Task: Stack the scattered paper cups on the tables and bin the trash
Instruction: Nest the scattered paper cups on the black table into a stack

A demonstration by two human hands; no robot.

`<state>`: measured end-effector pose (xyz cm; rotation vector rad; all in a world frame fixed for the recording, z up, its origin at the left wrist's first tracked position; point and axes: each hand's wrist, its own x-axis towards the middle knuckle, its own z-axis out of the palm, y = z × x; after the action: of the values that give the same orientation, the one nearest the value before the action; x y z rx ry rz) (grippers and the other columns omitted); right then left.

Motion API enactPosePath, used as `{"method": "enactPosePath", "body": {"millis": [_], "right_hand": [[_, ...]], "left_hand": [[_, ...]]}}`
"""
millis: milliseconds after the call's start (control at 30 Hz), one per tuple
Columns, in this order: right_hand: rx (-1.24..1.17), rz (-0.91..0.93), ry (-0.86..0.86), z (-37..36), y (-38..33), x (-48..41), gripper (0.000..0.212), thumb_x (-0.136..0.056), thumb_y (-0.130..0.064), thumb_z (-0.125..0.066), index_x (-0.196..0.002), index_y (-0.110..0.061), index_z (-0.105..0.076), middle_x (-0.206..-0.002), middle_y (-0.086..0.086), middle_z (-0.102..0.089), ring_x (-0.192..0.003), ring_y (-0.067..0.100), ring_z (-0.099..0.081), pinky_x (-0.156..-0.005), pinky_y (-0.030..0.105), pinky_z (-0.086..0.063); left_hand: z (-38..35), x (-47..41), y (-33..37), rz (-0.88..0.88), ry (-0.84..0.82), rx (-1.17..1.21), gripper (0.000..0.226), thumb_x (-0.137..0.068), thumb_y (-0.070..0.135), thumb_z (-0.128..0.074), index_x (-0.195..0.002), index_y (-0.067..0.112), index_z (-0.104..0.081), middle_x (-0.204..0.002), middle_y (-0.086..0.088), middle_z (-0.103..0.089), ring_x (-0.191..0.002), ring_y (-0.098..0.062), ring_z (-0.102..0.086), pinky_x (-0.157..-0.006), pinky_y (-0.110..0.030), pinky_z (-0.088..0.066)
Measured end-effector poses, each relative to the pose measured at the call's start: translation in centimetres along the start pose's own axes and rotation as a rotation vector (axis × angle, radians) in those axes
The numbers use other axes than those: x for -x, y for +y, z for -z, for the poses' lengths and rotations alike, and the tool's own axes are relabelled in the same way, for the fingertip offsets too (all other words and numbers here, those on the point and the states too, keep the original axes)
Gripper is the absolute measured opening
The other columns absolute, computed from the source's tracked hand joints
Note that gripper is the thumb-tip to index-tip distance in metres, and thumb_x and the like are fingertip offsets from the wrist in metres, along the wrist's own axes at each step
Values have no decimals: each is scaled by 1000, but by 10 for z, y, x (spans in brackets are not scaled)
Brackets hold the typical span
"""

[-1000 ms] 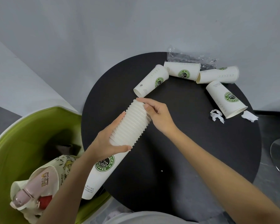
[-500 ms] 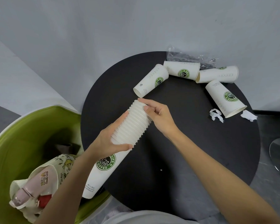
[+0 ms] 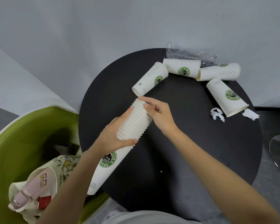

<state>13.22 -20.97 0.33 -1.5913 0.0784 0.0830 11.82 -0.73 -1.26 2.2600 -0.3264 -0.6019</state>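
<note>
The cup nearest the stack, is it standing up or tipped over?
Tipped over. The cup lies on its side on the black table, logo facing up, one end toward the stack.

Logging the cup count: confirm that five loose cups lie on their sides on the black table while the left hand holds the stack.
Wrong on the count. The head view shows four loose cups lying on their sides on the black table, not five. The left hand does hold the stack.
</note>
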Motion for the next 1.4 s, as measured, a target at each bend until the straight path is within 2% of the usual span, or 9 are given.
{"method": "enactPosePath", "body": {"millis": [67, 100, 167, 333, 467, 700, 867, 1067, 1400], "right_hand": [[17, 16, -11, 3, 2, -6, 27, -95, -11, -52, -111, -27, -67, -103, 31, -61, -84, 34, -56, -79, 23, -46], [24, 20, -9, 5, 3, -9, 26, -95, -15, -53, -110, -31, -67, -104, 38, -56, -85, 40, -53, -80, 26, -44], [11, 19, 7, 10, 5, -15, 25, -94, -19, -53, -110, -32, -67, -100, 41, -53, -80, 34, -51, -79, 31, -41], [-26, -8, 88, 27, 8, -37, 27, -99, -7, -45, -118, -12, -63, -78, 14, -62, -63, 11, -53, -63, 23, -47], [-26, -23, 142, 43, 16, -62, 27, -99, -5, -43, -120, -7, -61, -81, 16, -66, -62, 14, -59, -71, 20, -50], [-2, -45, 251, 66, 29, -107, 28, -97, 2, -41, -116, 3, -62, -78, 14, -64, -60, 4, -59, -61, 10, -44], [63, -56, 326, 81, 42, -138, 27, -95, -1, -44, -110, -3, -66, -81, 4, -63, -69, -2, -57, -67, 9, -43], [234, -24, 407, 98, 55, -180, 29, -94, -9, -48, -112, -19, -68, -115, -3, -65, -110, 8, -57, -100, 25, -43], [253, -46, 279, 96, 65, -198, 30, -93, -5, -50, -117, -14, -66, -120, -1, -64, -113, 11, -56, -95, 14, -40]], "left_hand": [[0, -4, 0, 0, -1, 5, 110, -59, 68, -69, -150, 51, -11, -141, 14, -41, -124, -13, -45, -105, -49, -45], [0, -7, 0, -2, -2, 7, 109, -59, 67, -69, -149, 53, -10, -140, 14, -42, -123, -13, -45, -104, -50, -45], [1, -11, 1, -8, -3, 15, 107, -60, 67, -69, -148, 57, -9, -140, 14, -42, -123, -14, -45, -103, -50, -45], [4, -27, -1, -5, -14, 12, 105, -59, 71, -65, -145, 60, -6, -142, 12, -40, -125, -14, -44, -104, -51, -45], [8, -41, -2, -6, -23, 24, 101, -61, 69, -65, -141, 68, -3, -144, 13, -39, -128, -13, -42, -107, -51, -43], [14, -65, -6, 13, -37, 46, 102, -62, 67, -65, -146, 61, -7, -149, 16, -36, -133, -11, -39, -110, -49, -39], [17, -75, -9, 11, -23, 53, 101, -64, 65, -66, -145, 64, -7, -146, 18, -38, -131, -9, -40, -109, -44, -39], [18, -83, -9, 1, -27, 79, 99, -64, 63, -67, -144, 65, -8, -143, 22, -38, -129, -8, -41, -108, -42, -40], [14, -83, -14, 9, -55, 97, 99, -65, 62, -69, -144, 65, -10, -146, 22, -37, -131, -6, -40, -110, -42, -40]]}}
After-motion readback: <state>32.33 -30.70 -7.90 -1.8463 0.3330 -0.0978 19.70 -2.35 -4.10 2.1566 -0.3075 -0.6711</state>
